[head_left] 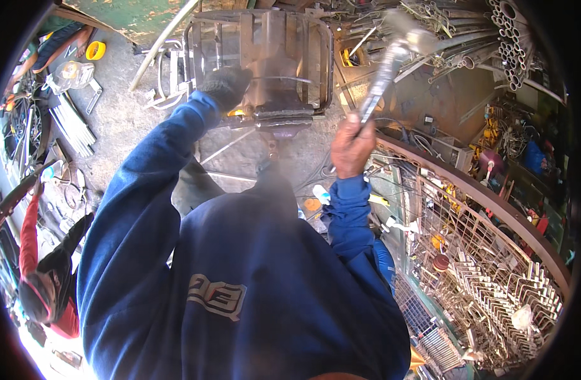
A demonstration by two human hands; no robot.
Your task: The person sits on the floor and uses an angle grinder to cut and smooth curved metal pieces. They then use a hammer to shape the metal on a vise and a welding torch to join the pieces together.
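Note:
My left hand (226, 88), in a dark glove, is closed at the left side of a bench vise. From its fingers a thin metal rod (283, 79) runs right across the brown metal body of the vise (272, 60). The vise's jaws (284, 115) lie just nearer to me than the rod. My bare right hand (353, 145) grips the handle of a hammer (380, 82), raised to the right of the vise. The hammer's head is smeared by motion and stands apart from the rod.
A tubular metal frame (329, 63) surrounds the vise. Long pipes and rods (509, 47) are stacked at the far right. A wire rack (493, 228) on the right holds many bent metal pieces (499, 297). Two other people are at left, one in red sleeves (32, 234). A yellow tape roll (95, 50) lies on the floor.

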